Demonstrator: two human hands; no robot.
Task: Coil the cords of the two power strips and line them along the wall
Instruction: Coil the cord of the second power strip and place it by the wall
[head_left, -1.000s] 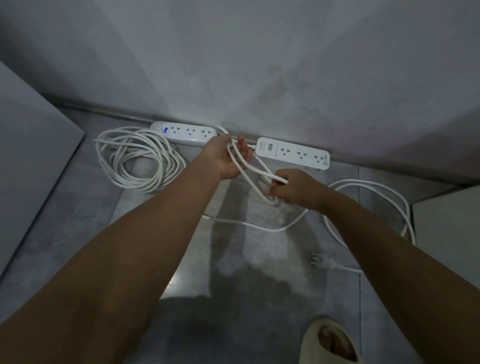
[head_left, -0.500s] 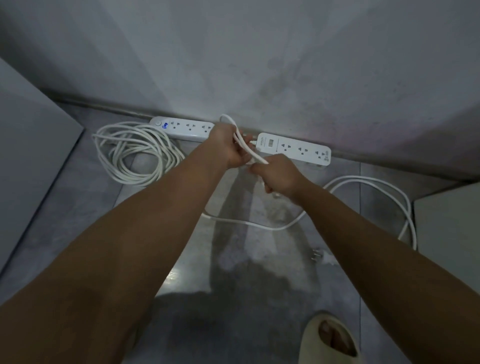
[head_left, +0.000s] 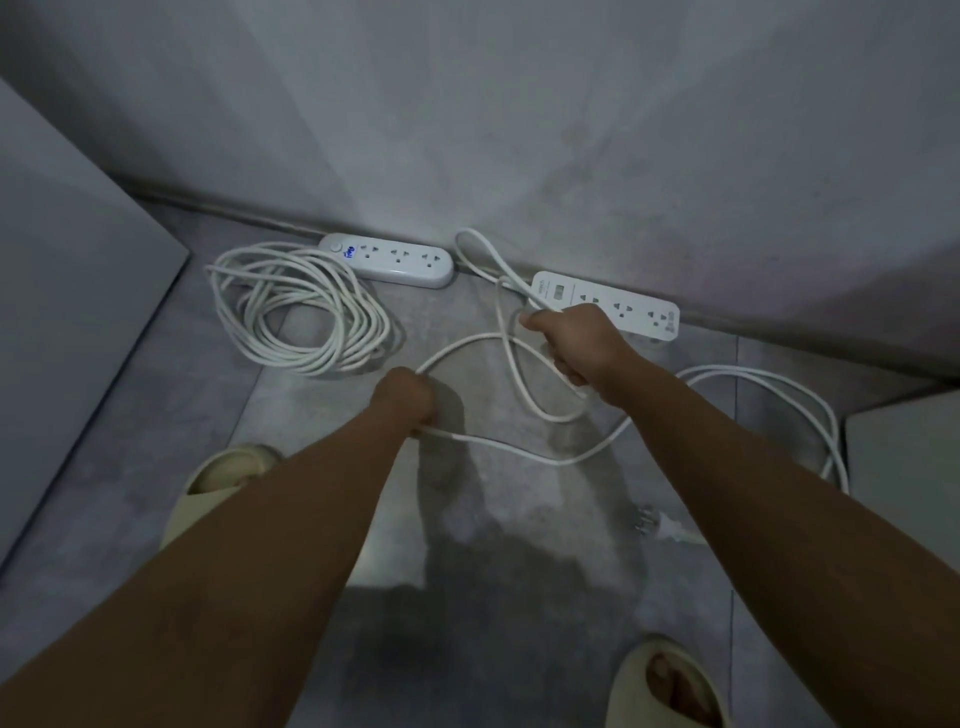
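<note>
The loose cord (head_left: 519, 451) of the right power strip (head_left: 608, 304) sprawls over the floor (head_left: 519, 545). The right hand (head_left: 571, 345) grips its loops just before that strip, and the left hand (head_left: 405, 397) fists a run nearer mid-floor. The strip's grey lettering, perhaps a brand, is unreadable. The left power strip (head_left: 389, 258), blue-logoed, lies at the floor's wall edge beside its coiled cord (head_left: 296, 317). A plug (head_left: 660, 527) lies nearer.
</note>
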